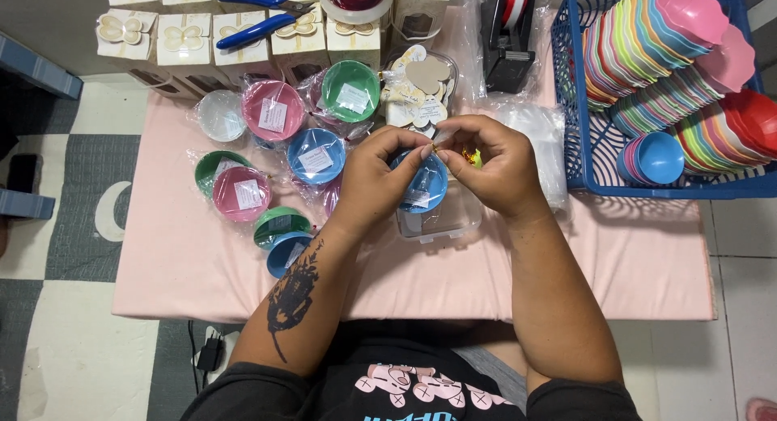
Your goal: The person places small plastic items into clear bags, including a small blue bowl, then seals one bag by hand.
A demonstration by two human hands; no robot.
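Both hands work above the pink table [631,267]; the left hand [374,174] and right hand [495,166] each keep their grip pinched together on a small gold tie [441,148] at the neck of the bagged blue bowl [426,186]; twisting it tight and centred should seal best.

Under the grip, a glossy blue plastic bowl [426,184] in crinkly clear film; beneath it, matt pink cloth [631,259] covers the bench; left, film-wrapped smooth plastic bowls [273,111].
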